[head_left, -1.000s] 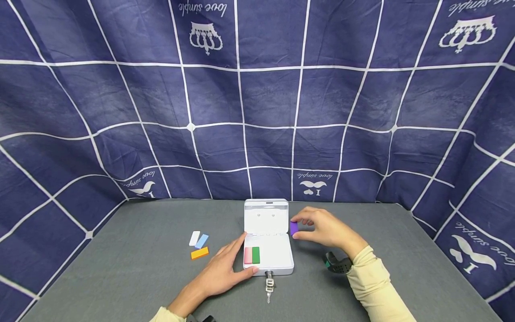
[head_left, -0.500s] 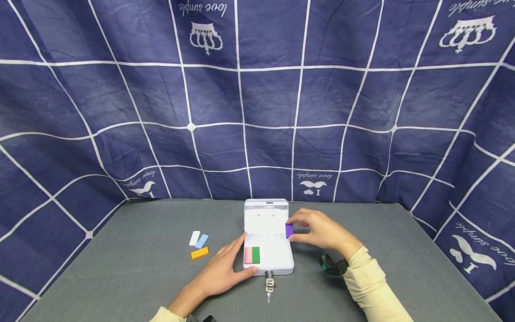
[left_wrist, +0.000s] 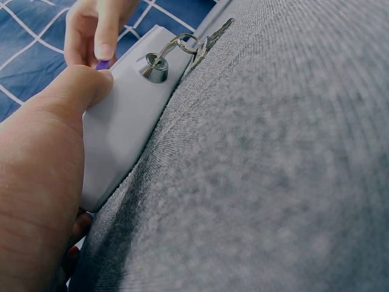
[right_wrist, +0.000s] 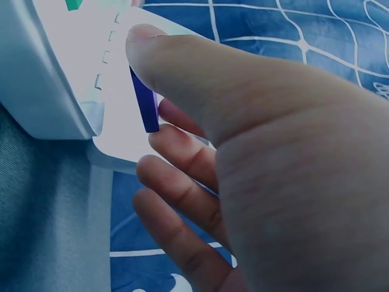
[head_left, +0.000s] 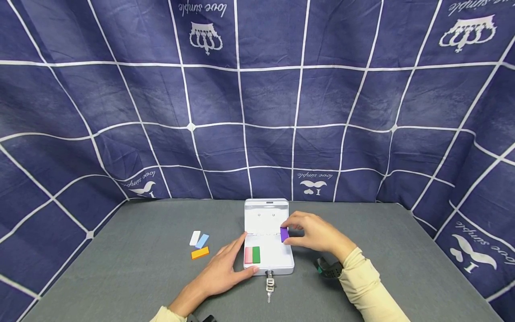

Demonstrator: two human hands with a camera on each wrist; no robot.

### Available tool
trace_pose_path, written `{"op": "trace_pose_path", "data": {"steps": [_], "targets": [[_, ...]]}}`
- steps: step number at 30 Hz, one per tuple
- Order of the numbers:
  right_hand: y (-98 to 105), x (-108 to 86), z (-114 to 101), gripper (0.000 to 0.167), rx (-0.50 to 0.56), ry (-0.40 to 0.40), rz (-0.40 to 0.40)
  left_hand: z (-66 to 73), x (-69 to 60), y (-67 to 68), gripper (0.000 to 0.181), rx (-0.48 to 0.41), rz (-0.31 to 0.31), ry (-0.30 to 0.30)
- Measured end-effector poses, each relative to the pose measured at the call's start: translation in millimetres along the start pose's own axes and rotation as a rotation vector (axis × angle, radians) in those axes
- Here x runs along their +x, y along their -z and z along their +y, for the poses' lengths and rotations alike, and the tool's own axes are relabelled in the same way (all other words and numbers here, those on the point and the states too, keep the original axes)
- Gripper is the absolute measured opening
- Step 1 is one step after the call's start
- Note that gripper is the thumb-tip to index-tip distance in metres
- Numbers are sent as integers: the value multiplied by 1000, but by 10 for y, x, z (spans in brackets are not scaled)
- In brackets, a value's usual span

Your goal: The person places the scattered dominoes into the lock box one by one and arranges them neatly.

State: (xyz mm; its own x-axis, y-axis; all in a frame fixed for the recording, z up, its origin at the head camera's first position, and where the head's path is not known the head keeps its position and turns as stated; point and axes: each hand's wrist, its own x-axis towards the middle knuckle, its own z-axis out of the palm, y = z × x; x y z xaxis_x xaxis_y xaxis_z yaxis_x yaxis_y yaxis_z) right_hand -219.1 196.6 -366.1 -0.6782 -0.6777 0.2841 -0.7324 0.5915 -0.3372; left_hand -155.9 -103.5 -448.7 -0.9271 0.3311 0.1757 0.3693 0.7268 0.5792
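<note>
A white metal box (head_left: 275, 257) stands with its lid (head_left: 265, 219) tipped back on the grey table. Inside it, at the front left, a pink block (head_left: 248, 255) and a green block (head_left: 256, 255) lie side by side. My left hand (head_left: 219, 270) rests against the box's left side, fingers stretched along it and thumb at the front corner. Between thumb and fingertips, my right hand (head_left: 315, 232) pinches a purple block (head_left: 284, 235) over the box's right rear, near the hinge. The right wrist view shows that purple block (right_wrist: 144, 103) hanging from the thumb.
Left of the box lie a white block (head_left: 195, 238), a light blue block (head_left: 202, 241) and an orange block (head_left: 200, 253). Keys (head_left: 269, 286) hang from the lock at the box's front. A blue checked cloth (head_left: 265, 103) rises behind the table.
My right hand has carried the purple block leftward, from beside the lid to over the box's right rear. The left hand has stayed in place.
</note>
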Motion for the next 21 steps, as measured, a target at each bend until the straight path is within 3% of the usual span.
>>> {"op": "trace_pose_path", "data": {"steps": [21], "targets": [[-206, 82, -97, 37, -46, 52, -6, -8, -2, 2, 99, -4, -3, 3]]}}
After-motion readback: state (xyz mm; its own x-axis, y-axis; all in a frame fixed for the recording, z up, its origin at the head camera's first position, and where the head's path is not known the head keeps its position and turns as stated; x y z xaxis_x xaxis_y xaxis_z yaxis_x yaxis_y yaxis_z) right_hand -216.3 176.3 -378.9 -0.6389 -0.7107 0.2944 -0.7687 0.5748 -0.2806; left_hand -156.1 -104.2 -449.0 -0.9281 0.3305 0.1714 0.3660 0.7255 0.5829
